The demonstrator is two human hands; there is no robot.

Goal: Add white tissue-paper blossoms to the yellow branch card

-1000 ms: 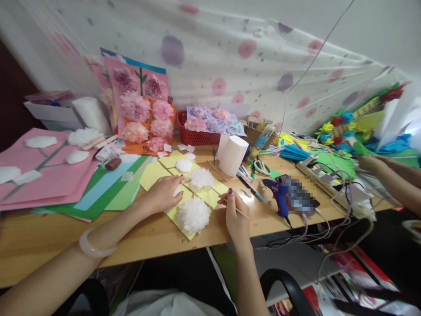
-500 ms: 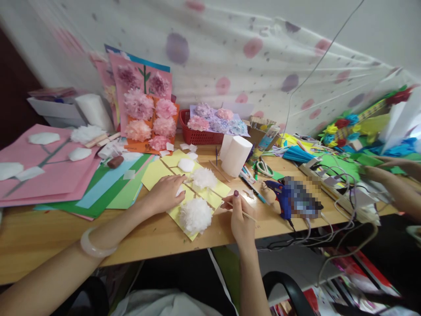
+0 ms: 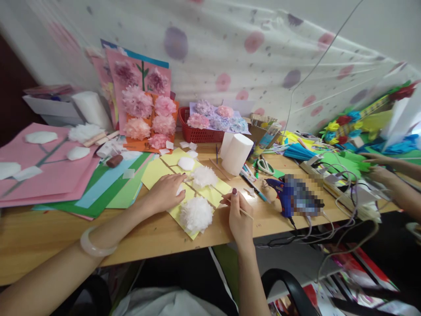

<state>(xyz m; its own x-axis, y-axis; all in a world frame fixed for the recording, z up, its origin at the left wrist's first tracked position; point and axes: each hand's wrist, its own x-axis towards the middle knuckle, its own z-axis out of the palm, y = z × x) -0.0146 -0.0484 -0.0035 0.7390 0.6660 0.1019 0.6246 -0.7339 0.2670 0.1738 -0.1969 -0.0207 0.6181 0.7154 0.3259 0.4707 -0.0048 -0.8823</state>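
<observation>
My left hand [image 3: 167, 192] lies on the left part of a yellow sheet [image 3: 153, 172], fingers stretched out over a small white paper piece. Two fluffy white paper flowers sit on this sheet: one [image 3: 204, 176] just right of my fingertips, the other [image 3: 196, 214] lower, near the table's front edge. Above them is a flat white paper disc [image 3: 186, 163]. Brown lines run across the yellow paper. To the right of the sheet, my right hand [image 3: 240, 210] is closed around a thin wooden stick [image 3: 246, 214], which points toward the sheet's right edge.
A blue glue gun [image 3: 283, 195], cables and a power strip [image 3: 338, 193] lie right. Behind are a white roll [image 3: 237, 154], a red basket [image 3: 200, 134] and scissors [image 3: 265, 166]. Pink sheets [image 3: 72, 175] lie left. Another person's hands [image 3: 384, 175] are at far right.
My right hand has shifted slightly left with the stick. My left hand stays in place. The other person's hands at the far right have moved a little around the green paper.
</observation>
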